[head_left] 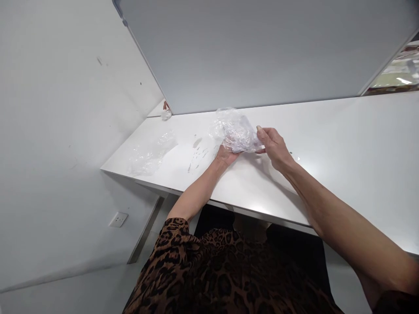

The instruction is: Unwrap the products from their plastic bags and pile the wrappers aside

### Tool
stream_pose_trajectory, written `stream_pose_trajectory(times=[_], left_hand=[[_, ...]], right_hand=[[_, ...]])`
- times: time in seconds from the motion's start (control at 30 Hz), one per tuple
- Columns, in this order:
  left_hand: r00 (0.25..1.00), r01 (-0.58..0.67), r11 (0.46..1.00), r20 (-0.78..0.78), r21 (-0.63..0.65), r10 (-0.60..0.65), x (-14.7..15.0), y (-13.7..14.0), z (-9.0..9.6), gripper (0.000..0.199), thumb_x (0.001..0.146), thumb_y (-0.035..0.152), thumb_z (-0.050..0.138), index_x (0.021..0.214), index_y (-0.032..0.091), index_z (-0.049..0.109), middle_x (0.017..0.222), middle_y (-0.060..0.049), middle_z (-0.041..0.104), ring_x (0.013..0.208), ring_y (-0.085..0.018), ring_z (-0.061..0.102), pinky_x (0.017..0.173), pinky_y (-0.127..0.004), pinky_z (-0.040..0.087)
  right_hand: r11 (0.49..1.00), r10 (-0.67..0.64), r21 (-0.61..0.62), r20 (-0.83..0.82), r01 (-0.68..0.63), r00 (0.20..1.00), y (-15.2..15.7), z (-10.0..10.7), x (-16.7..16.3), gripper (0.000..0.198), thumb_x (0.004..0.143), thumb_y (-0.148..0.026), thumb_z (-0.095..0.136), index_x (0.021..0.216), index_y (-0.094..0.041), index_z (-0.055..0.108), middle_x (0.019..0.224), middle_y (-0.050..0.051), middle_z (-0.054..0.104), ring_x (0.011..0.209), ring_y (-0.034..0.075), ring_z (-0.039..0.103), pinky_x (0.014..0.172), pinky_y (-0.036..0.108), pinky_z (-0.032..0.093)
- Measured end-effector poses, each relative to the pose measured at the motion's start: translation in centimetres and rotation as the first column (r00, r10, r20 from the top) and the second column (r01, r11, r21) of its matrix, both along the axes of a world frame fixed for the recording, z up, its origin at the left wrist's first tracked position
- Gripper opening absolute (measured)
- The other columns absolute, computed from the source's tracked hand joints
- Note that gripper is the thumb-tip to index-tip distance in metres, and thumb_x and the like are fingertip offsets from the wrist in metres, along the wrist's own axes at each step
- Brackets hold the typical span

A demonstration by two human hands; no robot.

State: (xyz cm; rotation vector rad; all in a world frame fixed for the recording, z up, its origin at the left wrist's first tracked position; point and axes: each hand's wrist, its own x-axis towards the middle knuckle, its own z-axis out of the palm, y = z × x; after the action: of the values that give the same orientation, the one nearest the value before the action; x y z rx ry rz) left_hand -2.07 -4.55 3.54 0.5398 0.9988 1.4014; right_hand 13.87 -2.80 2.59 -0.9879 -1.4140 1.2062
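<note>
Your left hand [228,155] cups the crumpled clear plastic [236,130] from below; the wrap blurs its fingers, so how far they curl you cannot tell. Your right hand [275,147] pinches the right edge between thumb and fingers. The bundle sits just above centre frame, over the white worktop [347,174]; another clear plastic sheet [150,155] lies left of centre.

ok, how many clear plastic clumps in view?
3: a bundle between the left hand and right hand, a crumpled sheet at the table's left end, a small wad in its far-left corner. The bundle may hide more.
</note>
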Motion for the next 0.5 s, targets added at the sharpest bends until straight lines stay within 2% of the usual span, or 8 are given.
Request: stream_pose_trajectory(times=[0.03,0.1,0.17,0.23,0.27,0.33,0.4,0.5], left_hand=[[0.999,-0.041,0.999,0.013,0.005,0.041,-0.1,0.0,0.1,0.025,0.106,0.031,0.049,0.114,0.023,0.071,0.117,-0.006,0.079,0.129,-0.023,0.069,0.111,-0.040,0.057],[0.990,-0.134,0.991,0.049,0.027,0.132,-0.1,-0.1,0.4,0.021,0.102,0.031,0.057,0.112,0.022,0.072,0.117,-0.006,0.080,0.129,-0.025,0.070,0.111,-0.043,0.058],[0.990,-0.130,0.991,0.062,0.041,0.128,-0.1,-0.5,0.7,0.017,0.098,0.030,0.065,0.110,0.021,0.073,0.117,-0.007,0.080,0.130,-0.026,0.071,0.113,-0.044,0.057],[0.994,-0.080,0.996,0.082,0.048,0.076,0.0,-1.0,1.0,0.016,0.095,0.024,0.069,0.110,0.019,0.073,0.117,-0.007,0.080,0.130,-0.027,0.072,0.116,-0.047,0.056],[0.994,-0.051,0.998,0.095,0.039,0.047,0.0,-1.2,1.0,0.017,0.093,0.020,0.069,0.110,0.019,0.073,0.117,-0.007,0.081,0.129,-0.028,0.073,0.118,-0.050,0.055],[0.992,-0.016,1.000,0.121,-0.005,0.016,0.0,-1.6,1.1,0.016,0.092,0.014,0.070,0.108,0.017,0.073,0.117,-0.009,0.082,0.129,-0.029,0.073,0.121,-0.055,0.053],[0.989,0.007,0.999,0.150,-0.039,-0.001,0.1,-1.8,1.0,0.014,0.093,0.015,0.071,0.106,0.016,0.074,0.117,-0.010,0.082,0.131,-0.030,0.073,0.122,-0.057,0.051],[0.981,0.046,0.999,0.189,-0.016,-0.042,0.2,-2.0,0.8,0.019,0.097,0.024,0.073,0.115,0.018,0.074,0.121,-0.010,0.082,0.132,-0.030,0.073,0.123,-0.056,0.052]], right_hand=[[0.992,-0.012,0.122,0.068,0.003,0.998,-0.1,0.1,0.2,0.073,0.083,-0.089,0.071,0.122,-0.027,0.065,0.131,0.013,0.068,0.119,0.032,0.068,0.091,0.049,0.067],[0.940,-0.027,0.338,0.226,-0.052,0.974,-0.5,0.6,0.3,0.083,0.078,-0.087,0.076,0.135,-0.028,0.063,0.154,0.015,0.057,0.147,0.039,0.051,0.119,0.064,0.050],[0.886,-0.047,0.450,0.329,-0.112,0.943,-1.0,1.1,0.3,0.077,0.077,-0.082,0.079,0.129,-0.027,0.067,0.156,0.014,0.056,0.154,0.042,0.043,0.128,0.068,0.036],[0.883,-0.070,0.464,0.272,-0.067,0.960,-1.1,1.6,0.4,0.057,0.085,-0.077,0.074,0.112,-0.027,0.071,0.140,0.013,0.067,0.142,0.038,0.056,0.126,0.064,0.040],[0.903,-0.083,0.429,0.182,-0.004,0.980,-1.0,1.8,0.5,0.049,0.090,-0.073,0.070,0.104,-0.027,0.071,0.128,0.012,0.071,0.130,0.035,0.064,0.120,0.060,0.048],[0.952,-0.126,0.273,-0.062,0.138,0.990,-0.4,2.1,1.1,0.041,0.094,-0.068,0.068,0.093,-0.027,0.067,0.107,0.009,0.073,0.101,0.028,0.072,0.098,0.052,0.060],[0.976,-0.174,0.083,-0.275,0.204,0.945,0.6,2.2,1.8,0.038,0.092,-0.064,0.073,0.088,-0.028,0.061,0.096,0.006,0.071,0.080,0.022,0.069,0.077,0.044,0.063],[0.970,-0.243,-0.126,-0.460,0.208,0.854,2.1,2.3,2.7,0.037,0.084,-0.050,0.084,0.082,-0.028,0.054,0.081,0.001,0.061,0.067,0.018,0.064,0.063,0.039,0.062]])
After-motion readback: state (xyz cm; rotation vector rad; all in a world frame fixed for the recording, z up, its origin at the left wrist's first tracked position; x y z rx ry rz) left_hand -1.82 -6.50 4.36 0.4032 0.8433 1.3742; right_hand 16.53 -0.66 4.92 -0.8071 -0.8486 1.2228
